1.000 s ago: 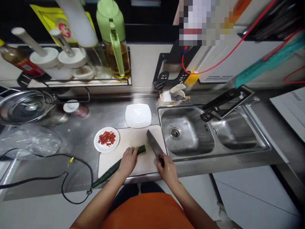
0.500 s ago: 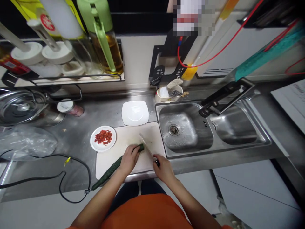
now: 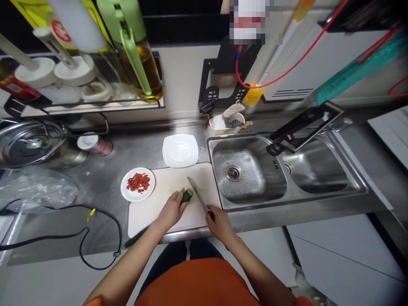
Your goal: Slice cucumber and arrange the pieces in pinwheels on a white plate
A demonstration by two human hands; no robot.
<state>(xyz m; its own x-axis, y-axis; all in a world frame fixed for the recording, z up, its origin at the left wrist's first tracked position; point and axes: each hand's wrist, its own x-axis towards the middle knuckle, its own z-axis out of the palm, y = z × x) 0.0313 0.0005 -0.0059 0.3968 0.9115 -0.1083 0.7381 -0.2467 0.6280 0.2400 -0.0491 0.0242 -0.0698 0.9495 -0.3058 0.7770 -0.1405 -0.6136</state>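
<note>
A long dark green cucumber (image 3: 186,196) lies slantwise on the white cutting board (image 3: 165,185), its far end showing a cut face. My left hand (image 3: 170,210) is closed over the cucumber near that end, pressing it down. My right hand (image 3: 219,221) grips the handle of a kitchen knife (image 3: 196,196), whose blade stands edge-down just right of the cucumber's cut end. The cucumber's tail (image 3: 135,238) sticks out past the board's near left corner, beyond the counter edge.
A round white plate of chopped red chilli (image 3: 137,183) sits left of the board, and a square white plate (image 3: 180,150) behind it. A steel double sink (image 3: 255,174) lies to the right. A black cable (image 3: 79,238), a plastic bag and a pan lid occupy the left counter.
The knife turned from lying flat-faced to edge-down and closed in on the cucumber's end. My left hand slid the cucumber; its end now shows a cut face.
</note>
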